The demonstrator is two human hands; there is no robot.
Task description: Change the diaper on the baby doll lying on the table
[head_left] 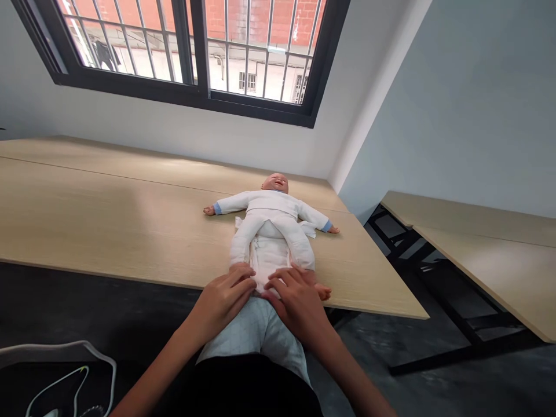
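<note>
A baby doll (pixel 271 200) lies on its back on the wooden table, arms spread, in white clothes with blue cuffs. Its head points toward the window, its feet toward me. Between its legs, a white diaper (pixel 270 255) is spread out toward the table's front edge. My left hand (pixel 228 295) has its bent fingers on the diaper's near left corner, beside one of the doll's feet. The fingers of my right hand (pixel 297 301) curl on the near right part of the diaper, by the doll's other foot (pixel 322 291). White tabs stick out beside the doll's hips.
The light wooden table (pixel 174 231) runs along the wall beneath a barred window (pixel 195 52). A second table (pixel 478 243) on black legs stands at right. At lower left is a white-rimmed container (pixel 110 370) with a cable inside.
</note>
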